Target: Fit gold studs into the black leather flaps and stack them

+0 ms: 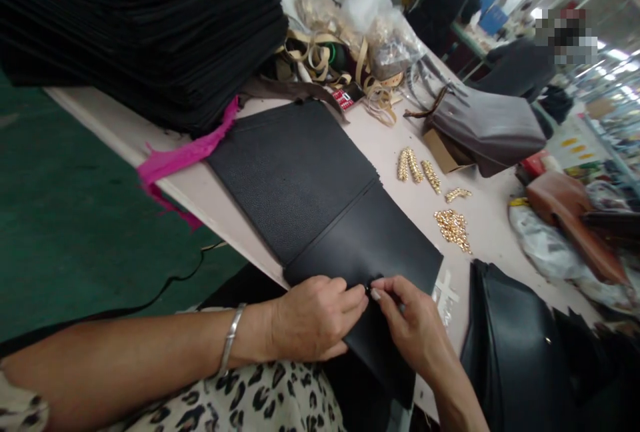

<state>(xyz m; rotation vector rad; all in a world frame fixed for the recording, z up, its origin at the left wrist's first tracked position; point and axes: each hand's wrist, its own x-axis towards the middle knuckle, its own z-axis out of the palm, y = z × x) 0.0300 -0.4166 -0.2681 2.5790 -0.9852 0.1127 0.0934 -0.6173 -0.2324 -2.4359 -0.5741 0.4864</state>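
Observation:
A smooth black leather panel (367, 239) lies in front of me, its near part hanging over the table edge. My left hand (320, 315) is closed on this panel, fingers curled and fingertips near its middle. Opposite, my right hand (407, 315) pinches a tiny shiny metal fitting (367, 288) at the panel's surface, thumb and forefinger together. The fitting is mostly hidden by my fingertips. Beyond the panel lies a stack of grained black leather pieces (300, 172). Small gold-coloured metal fittings (453, 229) form a loose pile, and more fittings (411, 165) are lined up in short rows.
A tall stack of black sheets (135, 32) stands at the left, beside a pink strip (190, 152). Plastic bags (360, 5) and straps crowd the back. A grey bag (487, 122) and a brown bag (575, 219) sit right; black leather pieces (515, 345) lie nearer. People are behind.

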